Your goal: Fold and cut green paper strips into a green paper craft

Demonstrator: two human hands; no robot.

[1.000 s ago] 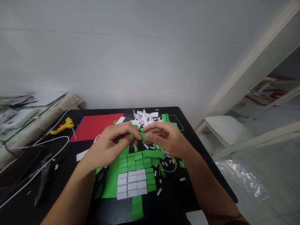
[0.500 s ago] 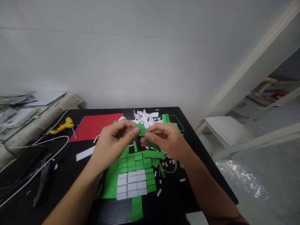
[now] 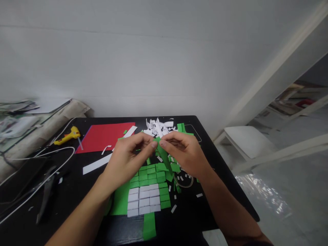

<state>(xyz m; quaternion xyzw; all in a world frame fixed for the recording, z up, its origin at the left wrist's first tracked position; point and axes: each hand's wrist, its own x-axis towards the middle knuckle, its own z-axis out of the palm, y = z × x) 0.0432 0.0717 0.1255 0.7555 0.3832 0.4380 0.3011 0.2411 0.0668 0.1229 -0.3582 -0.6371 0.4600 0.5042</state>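
Note:
My left hand (image 3: 128,158) and my right hand (image 3: 183,152) meet above a black table (image 3: 71,184), fingertips pinched together on the top end of a green paper strip (image 3: 164,158) that hangs down and to the right. Below the hands lies a flat patch of small green and white paper tiles (image 3: 148,191) on a green sheet (image 3: 120,201). A heap of white paper scraps (image 3: 157,127) sits just beyond the hands.
A red sheet (image 3: 105,136) lies at the back left, with a yellow glue gun (image 3: 67,135) and white cables (image 3: 38,160) further left. A clear tape ring (image 3: 183,180) sits by my right wrist. A white stool (image 3: 246,141) stands to the table's right.
The green strip was held short and level between both hands; now it is pulled out longer and hangs down from the pinched fingertips. Both hands rose slightly.

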